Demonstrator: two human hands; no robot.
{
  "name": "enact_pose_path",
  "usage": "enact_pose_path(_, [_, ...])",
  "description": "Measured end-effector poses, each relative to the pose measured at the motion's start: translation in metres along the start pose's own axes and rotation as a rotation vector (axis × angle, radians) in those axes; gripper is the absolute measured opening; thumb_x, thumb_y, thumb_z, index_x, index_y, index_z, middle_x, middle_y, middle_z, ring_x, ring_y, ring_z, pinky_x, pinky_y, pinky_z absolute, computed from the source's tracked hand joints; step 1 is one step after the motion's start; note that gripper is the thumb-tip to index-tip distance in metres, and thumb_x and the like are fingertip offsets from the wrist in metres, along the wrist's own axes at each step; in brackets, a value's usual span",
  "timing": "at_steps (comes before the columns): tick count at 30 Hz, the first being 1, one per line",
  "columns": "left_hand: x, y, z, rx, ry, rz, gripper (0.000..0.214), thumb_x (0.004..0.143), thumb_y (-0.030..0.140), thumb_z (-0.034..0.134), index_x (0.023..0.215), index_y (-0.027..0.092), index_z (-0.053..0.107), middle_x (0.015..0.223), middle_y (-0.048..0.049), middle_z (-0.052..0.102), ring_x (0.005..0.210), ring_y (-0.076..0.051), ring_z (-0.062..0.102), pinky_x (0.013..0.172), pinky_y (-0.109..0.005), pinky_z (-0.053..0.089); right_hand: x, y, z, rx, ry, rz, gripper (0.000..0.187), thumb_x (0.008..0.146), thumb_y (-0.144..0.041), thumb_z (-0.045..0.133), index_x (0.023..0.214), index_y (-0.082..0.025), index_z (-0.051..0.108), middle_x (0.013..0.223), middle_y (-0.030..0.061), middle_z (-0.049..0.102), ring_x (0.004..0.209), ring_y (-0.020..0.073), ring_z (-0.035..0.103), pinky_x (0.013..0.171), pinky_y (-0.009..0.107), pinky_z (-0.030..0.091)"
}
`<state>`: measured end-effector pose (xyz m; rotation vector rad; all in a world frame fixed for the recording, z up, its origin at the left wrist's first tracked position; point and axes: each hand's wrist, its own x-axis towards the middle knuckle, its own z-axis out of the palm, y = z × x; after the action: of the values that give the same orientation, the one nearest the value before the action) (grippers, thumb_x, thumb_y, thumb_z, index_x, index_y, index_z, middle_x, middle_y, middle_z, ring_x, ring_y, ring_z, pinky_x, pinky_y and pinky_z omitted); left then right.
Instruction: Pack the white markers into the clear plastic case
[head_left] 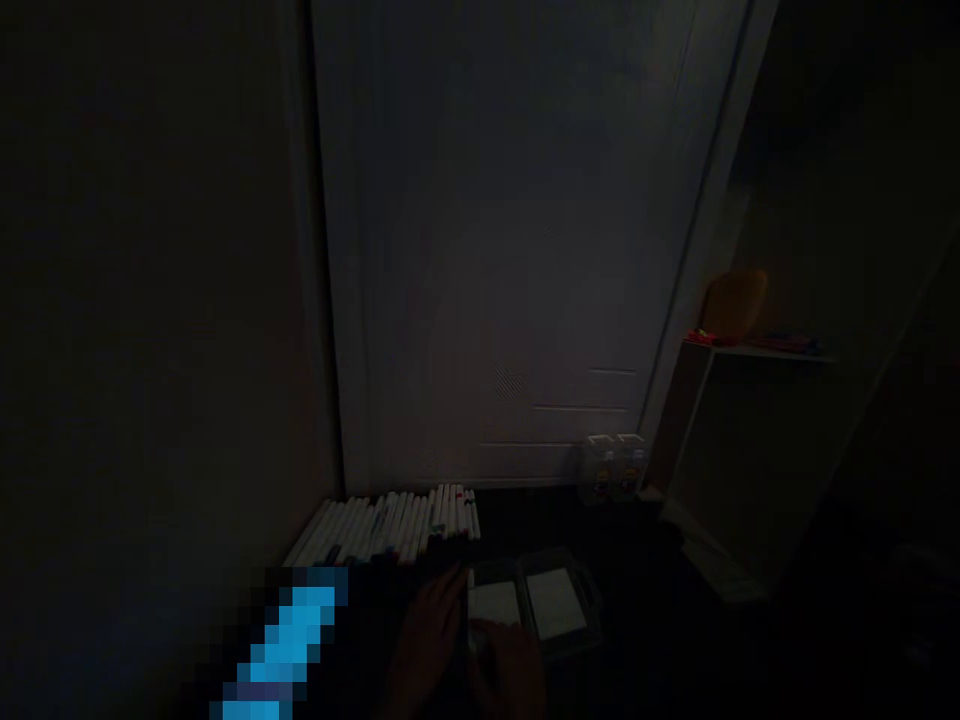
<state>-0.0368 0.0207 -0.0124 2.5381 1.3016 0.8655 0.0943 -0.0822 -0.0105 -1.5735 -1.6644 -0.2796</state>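
Note:
In the dim head view, a clear plastic case (592, 610) lies opened out on the dark surface, with a white sheet or card (555, 603) in its right half and another pale sheet (496, 600) in its left half. My left hand (427, 635) lies along the case's left edge, fingers stretched out, with nothing visible in it. Over the lower part of the left half is my right hand (511, 668), its fingers curled. Something pale shows by its fingertips, too dark to name.
Many white markers (390, 525) lie side by side behind my left hand. Two clear containers (613, 468) stand against the pale panel (510, 250). At right, a low cabinet (750, 460) carries an orange object (735, 303). A pixelated blue strip (285, 640) covers the lower left.

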Motion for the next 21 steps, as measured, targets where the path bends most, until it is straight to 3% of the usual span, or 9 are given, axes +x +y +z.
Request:
enact_pose_path(5, [0.002,0.001,0.0,0.036,0.003,0.014,0.046,0.086,0.019,0.031,0.129,0.031,0.041,0.135,0.0026,0.044,0.118,-0.016,0.042,0.099,-0.036,0.036,0.002,-0.006,-0.007,0.016,-0.007,0.051,0.025,0.08,-0.033,0.053,0.103,-0.026,0.059,0.075,0.0007,0.063,0.071,0.0183,0.058,0.07,0.03,0.04])
enact_pose_path(12, [0.002,0.005,-0.002,0.058,-0.024,-0.007,0.048,0.085,0.017,0.032,0.13,0.032,0.038,0.136,0.0023,0.042,0.118,-0.016,0.041,0.098,-0.036,0.035,0.005,-0.007,-0.011,0.058,-0.032,0.069,0.03,0.077,-0.026,0.056,0.107,-0.027,0.057,0.067,-0.0019,0.059,0.067,0.0155,0.056,0.066,0.026,0.038])
enact_pose_path(21, [0.003,0.011,-0.006,0.008,-0.06,-0.128,0.047,0.08,0.016,0.037,0.125,0.03,0.044,0.128,-0.0003,0.048,0.119,-0.018,0.039,0.099,-0.038,0.03,0.008,-0.014,-0.021,0.089,-0.061,0.125,0.027,0.079,-0.027,0.055,0.105,-0.025,0.058,0.082,0.0014,0.062,0.077,0.0178,0.057,0.073,0.029,0.04])
